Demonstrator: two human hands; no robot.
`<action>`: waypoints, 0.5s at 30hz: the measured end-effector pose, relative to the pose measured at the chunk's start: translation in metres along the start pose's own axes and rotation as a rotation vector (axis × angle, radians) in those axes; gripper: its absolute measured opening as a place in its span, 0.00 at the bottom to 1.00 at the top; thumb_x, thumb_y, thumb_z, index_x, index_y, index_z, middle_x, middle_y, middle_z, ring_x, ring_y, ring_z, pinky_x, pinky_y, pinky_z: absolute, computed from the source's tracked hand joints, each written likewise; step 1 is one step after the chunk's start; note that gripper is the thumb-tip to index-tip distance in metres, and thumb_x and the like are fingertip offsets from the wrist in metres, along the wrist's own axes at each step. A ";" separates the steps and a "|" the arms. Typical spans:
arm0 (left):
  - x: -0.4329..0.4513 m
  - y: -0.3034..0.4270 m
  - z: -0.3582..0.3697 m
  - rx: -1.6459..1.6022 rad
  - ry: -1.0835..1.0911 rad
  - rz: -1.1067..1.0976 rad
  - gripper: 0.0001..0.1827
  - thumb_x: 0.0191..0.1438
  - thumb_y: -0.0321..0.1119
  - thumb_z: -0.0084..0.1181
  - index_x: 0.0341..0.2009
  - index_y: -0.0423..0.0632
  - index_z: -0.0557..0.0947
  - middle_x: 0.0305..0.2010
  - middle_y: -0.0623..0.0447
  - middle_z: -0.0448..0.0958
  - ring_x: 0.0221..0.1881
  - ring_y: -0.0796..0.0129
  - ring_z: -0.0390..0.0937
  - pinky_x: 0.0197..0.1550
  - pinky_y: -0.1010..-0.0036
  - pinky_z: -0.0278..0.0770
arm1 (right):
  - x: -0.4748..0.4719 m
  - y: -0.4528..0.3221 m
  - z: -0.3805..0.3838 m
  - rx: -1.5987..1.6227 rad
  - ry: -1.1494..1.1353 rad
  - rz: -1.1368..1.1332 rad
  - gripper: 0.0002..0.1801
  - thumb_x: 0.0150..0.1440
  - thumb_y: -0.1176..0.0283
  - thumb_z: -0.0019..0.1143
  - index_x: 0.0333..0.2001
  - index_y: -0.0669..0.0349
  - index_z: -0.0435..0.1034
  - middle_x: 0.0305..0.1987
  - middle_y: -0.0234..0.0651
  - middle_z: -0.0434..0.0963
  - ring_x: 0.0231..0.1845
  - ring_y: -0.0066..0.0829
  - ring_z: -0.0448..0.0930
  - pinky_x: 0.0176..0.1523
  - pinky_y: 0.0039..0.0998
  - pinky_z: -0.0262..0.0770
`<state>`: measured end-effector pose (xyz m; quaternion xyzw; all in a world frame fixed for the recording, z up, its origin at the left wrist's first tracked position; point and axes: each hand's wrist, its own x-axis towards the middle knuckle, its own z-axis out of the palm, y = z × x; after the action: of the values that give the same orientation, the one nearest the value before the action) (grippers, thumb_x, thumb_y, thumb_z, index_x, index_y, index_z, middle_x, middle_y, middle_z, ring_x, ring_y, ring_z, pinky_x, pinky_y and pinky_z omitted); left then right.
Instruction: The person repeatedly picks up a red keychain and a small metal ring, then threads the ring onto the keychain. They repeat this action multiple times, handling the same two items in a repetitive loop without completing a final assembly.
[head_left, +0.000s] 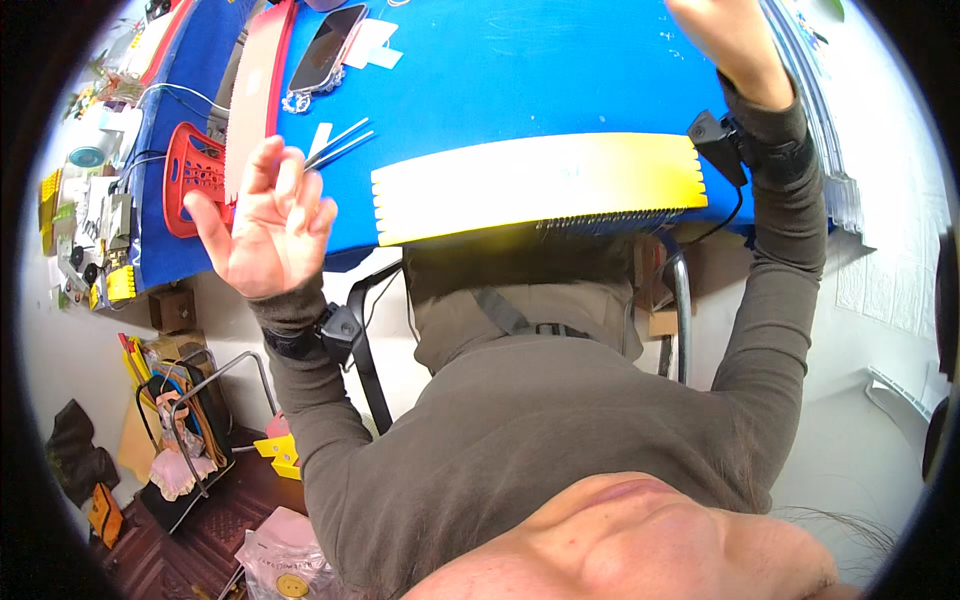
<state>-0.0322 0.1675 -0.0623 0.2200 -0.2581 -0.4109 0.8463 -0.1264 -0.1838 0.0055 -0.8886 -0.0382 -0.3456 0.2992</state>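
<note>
Palm up, my left hand (270, 225) is raised over the left part of the blue-covered table (525, 82), fingers half curled and apart, with nothing seen in it. Metal tweezers (346, 146) lie just beyond its fingertips, beside a small white strip (320, 139). My right hand (731, 45) reaches to the far right; the top rim of the picture cuts off its fingers. Between the hands, a yellow board (540, 184) with notched ends lies along the table's near edge. Fine teeth or threads show along its near side. A long red notched board (260, 90) lies left of the tweezers.
A smartphone (328, 49) with a clear beaded strap (297, 102) lies beside paper tags (371, 43). A red perforated plastic basket (191, 180) sits behind my left thumb. Cameras with cables are strapped to both wrists. A metal-framed chair (681, 315) surrounds my seat.
</note>
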 end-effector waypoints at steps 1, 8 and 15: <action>0.006 0.003 0.005 0.223 0.169 0.071 0.31 0.61 0.55 0.45 0.54 0.38 0.69 0.37 0.54 0.67 0.30 0.72 0.64 0.32 0.76 0.63 | 0.000 -0.002 0.000 0.020 -0.064 0.032 0.04 0.57 0.77 0.52 0.33 0.68 0.69 0.24 0.33 0.70 0.27 0.22 0.70 0.34 0.23 0.69; 0.111 -0.029 0.029 1.454 -0.005 0.431 0.10 0.55 0.33 0.59 0.41 0.44 0.81 0.40 0.52 0.79 0.40 0.70 0.77 0.45 0.76 0.73 | 0.010 -0.008 0.024 0.148 -0.337 -0.165 0.05 0.59 0.75 0.53 0.38 0.65 0.69 0.33 0.34 0.75 0.32 0.22 0.73 0.39 0.21 0.72; 0.155 -0.054 0.037 1.359 -0.016 0.280 0.12 0.54 0.38 0.61 0.37 0.43 0.81 0.34 0.52 0.81 0.37 0.70 0.79 0.46 0.75 0.75 | 0.009 0.004 0.029 0.313 -0.236 -0.116 0.03 0.59 0.80 0.51 0.38 0.66 0.70 0.28 0.27 0.71 0.29 0.12 0.68 0.32 0.14 0.66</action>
<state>-0.0042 0.0051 -0.0260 0.6630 -0.4903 -0.0465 0.5639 -0.1013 -0.1718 -0.0073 -0.8619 -0.1773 -0.2455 0.4068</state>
